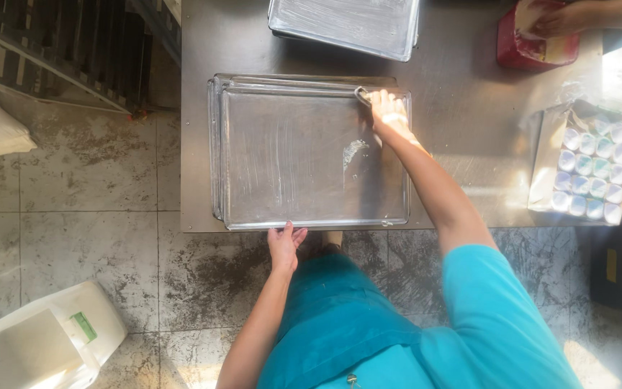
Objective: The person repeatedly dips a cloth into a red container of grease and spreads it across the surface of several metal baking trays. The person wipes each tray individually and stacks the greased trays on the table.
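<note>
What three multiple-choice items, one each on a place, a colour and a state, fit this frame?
1. Where is the right hand?
A. at the far right corner of the top tray
B. on the floor
C. inside the box of cups

2. What colour are the person's clothes?
A. red
B. teal
C. black

3. How is the left hand set?
A. raised in the air
B. fingers resting on the tray's near edge
C. closed round a cup

Answers: 1 A, the hand presses a small pad at that corner; 2 B, sleeve and apron show teal; 3 B, the fingers lie on the near rim.
</note>
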